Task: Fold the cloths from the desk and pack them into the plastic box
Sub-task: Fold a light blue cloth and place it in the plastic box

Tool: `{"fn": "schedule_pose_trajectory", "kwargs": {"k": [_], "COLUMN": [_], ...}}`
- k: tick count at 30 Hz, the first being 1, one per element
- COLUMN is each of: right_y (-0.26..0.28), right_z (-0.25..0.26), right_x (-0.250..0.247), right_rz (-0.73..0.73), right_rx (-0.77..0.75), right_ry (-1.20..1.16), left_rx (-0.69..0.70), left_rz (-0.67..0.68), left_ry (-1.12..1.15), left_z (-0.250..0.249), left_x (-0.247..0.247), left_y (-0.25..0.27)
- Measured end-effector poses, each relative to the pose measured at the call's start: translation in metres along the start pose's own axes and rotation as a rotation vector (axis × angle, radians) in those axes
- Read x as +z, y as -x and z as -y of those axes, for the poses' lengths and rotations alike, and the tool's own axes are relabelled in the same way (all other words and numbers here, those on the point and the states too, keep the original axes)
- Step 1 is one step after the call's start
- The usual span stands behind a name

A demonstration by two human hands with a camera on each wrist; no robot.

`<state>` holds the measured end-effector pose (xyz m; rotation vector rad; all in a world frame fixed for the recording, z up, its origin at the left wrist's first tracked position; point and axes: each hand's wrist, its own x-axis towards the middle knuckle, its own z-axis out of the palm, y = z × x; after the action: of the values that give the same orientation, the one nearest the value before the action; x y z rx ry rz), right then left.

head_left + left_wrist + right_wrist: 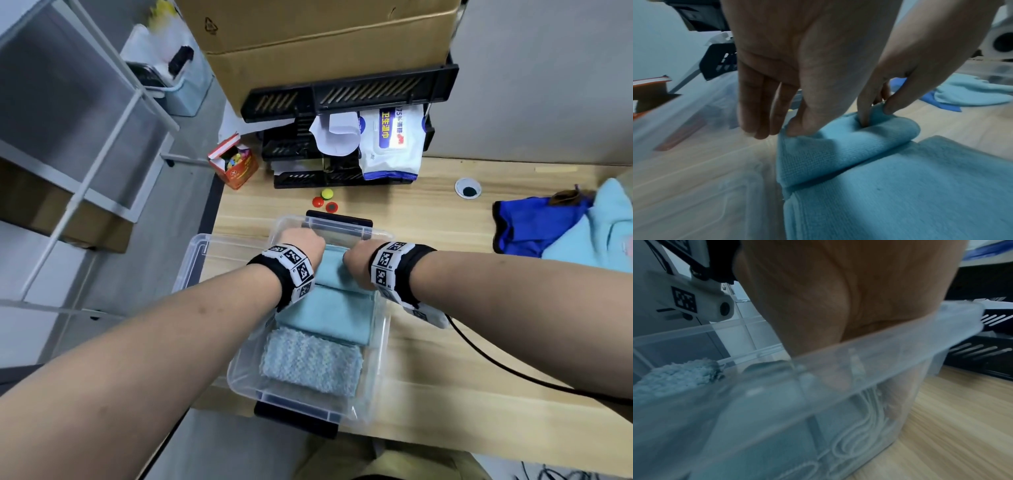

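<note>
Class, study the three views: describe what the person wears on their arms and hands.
Both forearms are bare, without sleeves or gloves. Each wrist carries a black band under white blocks printed with black square-code markers. A black cable trails from the right wrist unit.

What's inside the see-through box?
The clear plastic box holds a fuzzy pale-blue folded cloth, a smooth teal one, and a third teal cloth both hands are tucking in. Anything underneath is hidden.

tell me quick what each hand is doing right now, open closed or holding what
Left hand: pinches the folded teal cloth at its left end, inside the plastic box.
Right hand: pinches the same cloth's right end.
</note>
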<state>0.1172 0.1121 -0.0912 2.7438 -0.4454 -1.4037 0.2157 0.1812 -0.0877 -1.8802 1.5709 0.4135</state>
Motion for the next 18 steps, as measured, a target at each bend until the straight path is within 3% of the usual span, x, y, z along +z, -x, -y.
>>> {"fn": "schedule_pose_trajectory", "kwargs": {"k": [2,7,11,15,18], "right_y": [-0.003,0.012,0.016,-0.004,-0.020], "right_z": [0.000,0.014,0.020,0.022,0.017], "right_x": [-0.001,-0.005,-0.011,0.003,0.022], "right_rz": [0.044,-0.007,-0.090,0.112,0.094], "right_rx": [-0.014,0.070,0.005,-0.067,-0.126], "right_ry": [0.052,0.095,0.084,0.120,0.086], "left_rx": [0.004,0.085,0.156,0.171,0.156], "left_rz": [0.012,-0.031,0.112,0.155,0.199], "left_ry": [0.003,0.160,0.199,0.184,0.143], "left_z": [-0.005,-0.007,-0.007,-0.010,-0.014], "left_x": [0.002,0.002,0.008,0.021,0.026], "left_y": [-0.002,-0.011,-0.020,-0.025,-0.024]}}
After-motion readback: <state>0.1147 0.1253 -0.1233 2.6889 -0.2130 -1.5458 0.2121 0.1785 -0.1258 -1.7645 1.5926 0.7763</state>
